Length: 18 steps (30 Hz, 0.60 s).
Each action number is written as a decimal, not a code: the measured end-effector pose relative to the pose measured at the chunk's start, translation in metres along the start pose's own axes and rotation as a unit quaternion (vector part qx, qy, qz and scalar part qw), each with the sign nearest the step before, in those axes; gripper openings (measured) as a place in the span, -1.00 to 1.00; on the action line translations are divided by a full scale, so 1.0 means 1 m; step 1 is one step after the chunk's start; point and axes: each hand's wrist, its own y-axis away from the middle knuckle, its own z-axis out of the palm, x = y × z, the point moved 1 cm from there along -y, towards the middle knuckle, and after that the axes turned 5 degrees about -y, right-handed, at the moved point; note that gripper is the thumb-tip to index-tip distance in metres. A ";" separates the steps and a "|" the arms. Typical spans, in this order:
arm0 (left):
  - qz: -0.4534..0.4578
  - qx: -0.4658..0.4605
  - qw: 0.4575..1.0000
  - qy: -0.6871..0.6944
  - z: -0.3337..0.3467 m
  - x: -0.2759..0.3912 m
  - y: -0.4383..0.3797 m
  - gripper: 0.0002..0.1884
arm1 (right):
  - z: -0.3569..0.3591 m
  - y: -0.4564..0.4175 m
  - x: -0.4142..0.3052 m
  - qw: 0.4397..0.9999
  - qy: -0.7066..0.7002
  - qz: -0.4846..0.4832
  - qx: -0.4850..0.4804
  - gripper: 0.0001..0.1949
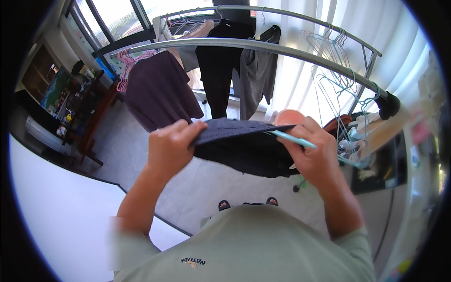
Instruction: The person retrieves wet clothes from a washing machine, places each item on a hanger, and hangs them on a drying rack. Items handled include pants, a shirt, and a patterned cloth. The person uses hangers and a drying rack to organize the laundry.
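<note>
A dark garment (246, 155) with a grey waistband stretches between my two hands, its opening turned towards me. My left hand (171, 148) grips the waistband at its left end. At the other end, my right hand (313, 151) grips the same edge together with a light teal hanger (294, 138). Part of that hanger lies inside the garment's opening and is hidden; a teal bar also shows beyond my right wrist. Just past my left hand, a dark purple garment (160, 88) hangs over the front rail of a metal clothes rack (246, 43).
Black trousers (218, 70) and a grey garment (259, 74) hang on the rack. Pink hangers (124, 68) cluster at its left end, teal wire hangers (336, 77) at its right. A pink basin (289, 117) sits beyond my right hand. A white surface (63, 204) lies at left.
</note>
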 end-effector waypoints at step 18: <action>0.231 0.012 0.944 0.237 0.001 0.054 -0.093 -0.59 | -0.016 -0.015 0.016 0.969 -0.215 -0.082 0.091 -0.80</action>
